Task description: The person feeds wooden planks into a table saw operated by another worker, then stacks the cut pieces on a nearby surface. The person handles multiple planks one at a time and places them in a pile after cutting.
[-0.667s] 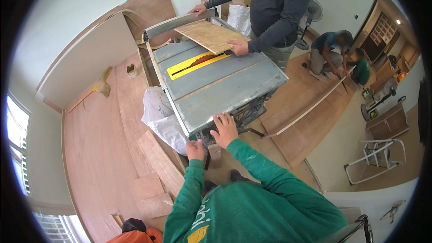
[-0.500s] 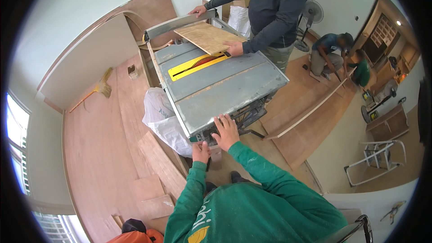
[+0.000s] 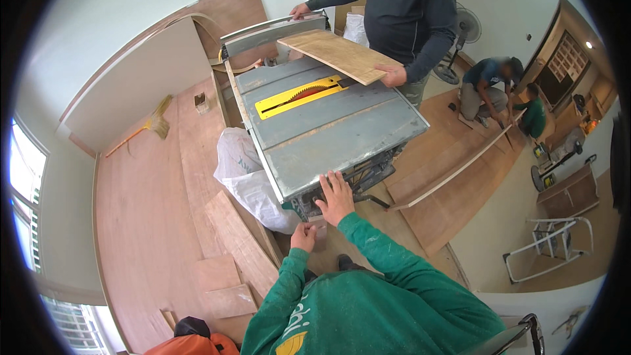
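Observation:
A table saw (image 3: 328, 144) stands before me, its blade (image 3: 302, 94) showing in a yellow insert. My right hand (image 3: 335, 197) rests on the saw's front edge with fingers spread. My left hand (image 3: 303, 236) is curled just below the front corner, near a pale block; what it holds, if anything, I cannot make out. A co-worker in a dark long-sleeved top (image 3: 407, 20) stands across the saw, one hand (image 3: 300, 11) at the fence (image 3: 269, 38), the other (image 3: 394, 75) holding a plywood board (image 3: 335, 52) over the blade.
Two people (image 3: 486, 92) crouch at right beside a long strip (image 3: 460, 167) on plywood sheets. A step ladder (image 3: 545, 250) and pedestal fan (image 3: 465, 29) are also rightward. At left lie a broom (image 3: 158, 125), a white sack (image 3: 243, 177) and loose boards (image 3: 243, 243).
My left hand has moved down and right, away from the saw's corner. The co-worker's board and hand have shifted right. The whole view has shifted slightly.

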Demonstrator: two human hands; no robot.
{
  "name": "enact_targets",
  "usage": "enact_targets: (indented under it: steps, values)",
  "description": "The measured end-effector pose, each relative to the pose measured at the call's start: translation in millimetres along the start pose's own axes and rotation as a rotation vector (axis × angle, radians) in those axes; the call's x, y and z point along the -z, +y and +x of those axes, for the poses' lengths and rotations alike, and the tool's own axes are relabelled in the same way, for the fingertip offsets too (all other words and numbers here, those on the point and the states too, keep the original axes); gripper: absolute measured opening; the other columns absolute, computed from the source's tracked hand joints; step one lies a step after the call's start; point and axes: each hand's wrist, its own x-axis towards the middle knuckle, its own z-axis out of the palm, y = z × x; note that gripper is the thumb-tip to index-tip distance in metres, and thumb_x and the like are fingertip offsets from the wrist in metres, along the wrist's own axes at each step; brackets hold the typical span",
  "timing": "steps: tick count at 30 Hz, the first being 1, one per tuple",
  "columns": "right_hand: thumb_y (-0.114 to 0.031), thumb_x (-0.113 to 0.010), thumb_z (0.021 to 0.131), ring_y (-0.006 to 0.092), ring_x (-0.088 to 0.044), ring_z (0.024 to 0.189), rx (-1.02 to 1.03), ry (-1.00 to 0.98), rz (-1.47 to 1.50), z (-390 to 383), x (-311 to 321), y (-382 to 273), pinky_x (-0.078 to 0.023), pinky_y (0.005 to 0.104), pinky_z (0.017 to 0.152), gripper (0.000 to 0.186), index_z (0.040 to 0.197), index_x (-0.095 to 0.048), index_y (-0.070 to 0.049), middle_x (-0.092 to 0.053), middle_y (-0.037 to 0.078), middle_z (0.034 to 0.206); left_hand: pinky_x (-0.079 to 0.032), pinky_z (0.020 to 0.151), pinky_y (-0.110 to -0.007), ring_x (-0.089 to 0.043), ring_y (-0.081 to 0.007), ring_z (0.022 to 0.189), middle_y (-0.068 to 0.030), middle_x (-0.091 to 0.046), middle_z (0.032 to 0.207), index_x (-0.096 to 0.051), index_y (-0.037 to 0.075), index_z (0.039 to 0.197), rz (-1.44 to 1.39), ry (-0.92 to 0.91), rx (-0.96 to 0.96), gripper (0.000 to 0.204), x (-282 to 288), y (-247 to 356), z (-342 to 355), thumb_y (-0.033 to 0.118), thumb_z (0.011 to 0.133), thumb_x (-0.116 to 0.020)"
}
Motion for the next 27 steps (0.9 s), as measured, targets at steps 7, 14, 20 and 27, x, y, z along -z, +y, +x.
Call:
enact_targets:
  steps: [7, 14, 20, 27]
  values:
    - [-0.026, -0.064, 0.079, 0.0398, -0.024, 0.133, 0.002, -0.003, -0.009, 0.4, -0.4, -1.2, -0.027, 0.0525, 0.103, 0.071, 0.139, -0.031, -0.009, -0.029, 0.019, 0.142, -0.049, 0.061, -0.029, -0.062, -0.0154, 0.065, -0.0075, -0.063, 0.075, -0.058, 0.002, 0.100, -0.019, 0.035, 0.038, 0.024, 0.9, -5.8, -3.6, 0.021, 0.085, -0.060]
    - [-0.026, -0.064, 0.080, 0.0391, -0.024, 0.133, -0.008, -0.019, -0.012, -0.7, 3.4, -2.7, -0.027, 0.0528, 0.103, 0.071, 0.140, -0.030, -0.010, -0.028, 0.019, 0.143, -0.049, 0.055, -0.026, -0.060, -0.0122, 0.064, -0.0047, -0.060, 0.078, -0.055, 0.001, 0.102, -0.087, 0.000, 0.031, 0.022, 2.3, -0.4, -5.6, 0.019, 0.089, -0.056]
    - [-0.026, -0.064, 0.080, 0.0389, -0.023, 0.134, -0.016, -0.025, -0.010, -1.6, 2.5, -1.9, -0.026, 0.0529, 0.104, 0.072, 0.141, -0.029, -0.010, -0.028, 0.019, 0.143, -0.048, 0.055, -0.026, -0.059, -0.0124, 0.064, -0.0055, -0.060, 0.078, -0.054, 0.001, 0.100, -0.080, -0.009, 0.045, 0.021, 6.0, -8.3, -5.5, 0.018, 0.089, -0.056]
    - [-0.024, -0.065, 0.078, 0.0391, -0.023, 0.134, 0.001, -0.015, -0.017, -0.8, 0.4, -1.3, -0.026, 0.0523, 0.104, 0.073, 0.140, -0.029, -0.008, -0.028, 0.019, 0.143, -0.049, 0.062, -0.028, -0.061, -0.0141, 0.066, -0.0066, -0.063, 0.076, -0.058, 0.001, 0.100, -0.061, 0.007, 0.060, 0.024, 9.3, -23.1, -1.0, 0.020, 0.086, -0.059]
